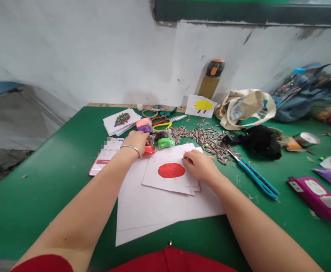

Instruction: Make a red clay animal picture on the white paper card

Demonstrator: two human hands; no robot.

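Red clay, pressed into a flat oval [171, 170], lies on a small white paper [154, 177] stacked over larger white sheets [145, 211]. My left hand [137, 142] reaches over the packets of coloured clay, by a red packet [148, 150] and a green packet [165, 142]; its fingertips are partly hidden, and I cannot make out what they hold. My right hand [198, 163] rests on the paper's right edge with bent fingers, beside the red oval. A small orange bit shows behind it. A lit phone [104, 160] lies left of the papers.
Sunflower seeds [210, 139] spread behind my right hand. Scissors [162, 125] and a hedgehog drawing [201, 107] lie near the wall, with a bottle [210, 79]. A blue cutter [256, 175], black bag [263, 141] and magenta box [315, 196] are at right on the green table [54, 166].
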